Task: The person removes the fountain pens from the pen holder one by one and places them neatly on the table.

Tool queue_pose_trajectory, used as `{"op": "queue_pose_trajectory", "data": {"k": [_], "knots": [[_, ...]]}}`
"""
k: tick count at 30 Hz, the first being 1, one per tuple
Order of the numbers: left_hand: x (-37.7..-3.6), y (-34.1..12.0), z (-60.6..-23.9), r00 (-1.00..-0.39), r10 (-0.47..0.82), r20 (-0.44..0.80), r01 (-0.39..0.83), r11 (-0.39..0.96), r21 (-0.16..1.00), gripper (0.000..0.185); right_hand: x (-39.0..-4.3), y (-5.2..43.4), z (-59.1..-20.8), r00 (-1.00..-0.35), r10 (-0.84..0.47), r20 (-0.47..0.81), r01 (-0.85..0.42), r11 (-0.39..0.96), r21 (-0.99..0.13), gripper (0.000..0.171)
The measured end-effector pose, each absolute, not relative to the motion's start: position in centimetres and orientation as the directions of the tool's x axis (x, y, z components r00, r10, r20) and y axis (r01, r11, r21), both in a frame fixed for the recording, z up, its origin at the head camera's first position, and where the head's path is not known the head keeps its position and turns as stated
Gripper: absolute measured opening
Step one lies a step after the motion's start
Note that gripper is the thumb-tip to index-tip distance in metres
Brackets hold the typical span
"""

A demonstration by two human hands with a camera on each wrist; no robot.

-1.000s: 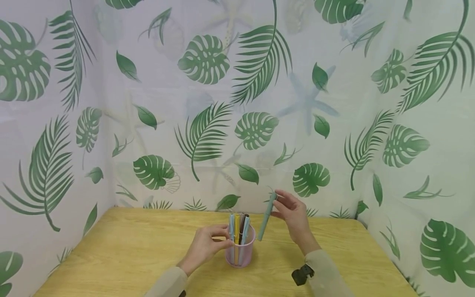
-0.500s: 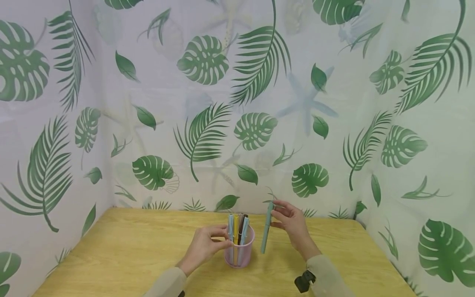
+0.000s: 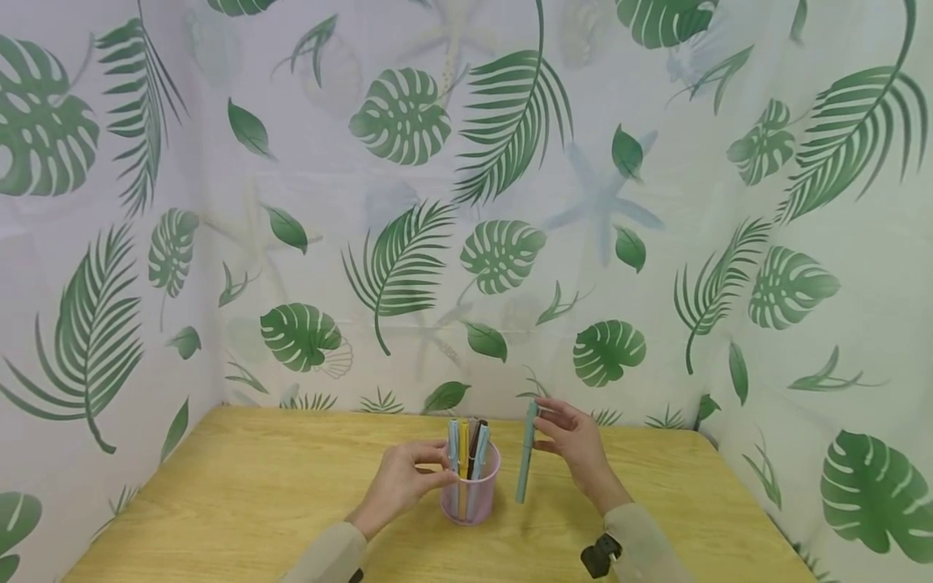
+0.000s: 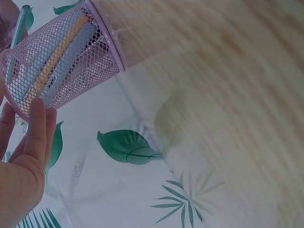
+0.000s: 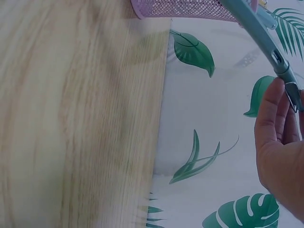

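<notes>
My left hand curls round the near left side of the pink mesh pen cup, fingertips on its rim, and the cup stands upright on the wooden table with 4 pens sticking up from it. My right hand pinches the top end of a pale teal pen between thumb and fingertips, so it hangs almost upright just to the right of the cup, apart from it, its lower tip close above the tabletop, with the leaf-print curtain behind
</notes>
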State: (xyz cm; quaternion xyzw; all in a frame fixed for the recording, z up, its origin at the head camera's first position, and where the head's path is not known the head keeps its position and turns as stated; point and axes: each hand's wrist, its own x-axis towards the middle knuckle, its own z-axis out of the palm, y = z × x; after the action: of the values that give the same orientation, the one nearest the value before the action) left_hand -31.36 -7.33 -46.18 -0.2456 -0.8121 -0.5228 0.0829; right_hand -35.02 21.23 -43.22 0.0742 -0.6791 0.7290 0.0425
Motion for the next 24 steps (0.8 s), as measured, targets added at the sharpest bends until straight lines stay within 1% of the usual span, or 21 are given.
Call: {"op": "queue_pose_trajectory", "data": {"k": [6,11,15,24], "knots": [[-31.4,-7.3,-46.2,-0.867,0.317,0.385,0.483,0.343,0.806,0.01,-35.0,21.2,-43.3,-0.986,-0.035,0.162,-0.159,-0.069,-0.985,0.045],[-31.5,-7.5,-46.2,-0.878,0.302,0.371,0.465,0.358,0.809,0.009,-35.3,21.2,-43.6,-0.987,-0.052,0.155,-0.154,-0.027,-0.988,0.046],[-31.6,-7.4,-46.1,-0.875,0.308,0.374,0.471,0.353,0.808,0.009,-35.5,21.4,-43.9,-0.991,-0.039,0.13,-0.13,0.008,-0.991,0.043],[-31.4,-7.4,-46.2,-0.874,0.307,0.377,0.471,0.342,0.813,0.008,-35.5,21.8,-44.5,-0.994,-0.057,0.091,-0.094,0.057,-0.994,0.042]]}}
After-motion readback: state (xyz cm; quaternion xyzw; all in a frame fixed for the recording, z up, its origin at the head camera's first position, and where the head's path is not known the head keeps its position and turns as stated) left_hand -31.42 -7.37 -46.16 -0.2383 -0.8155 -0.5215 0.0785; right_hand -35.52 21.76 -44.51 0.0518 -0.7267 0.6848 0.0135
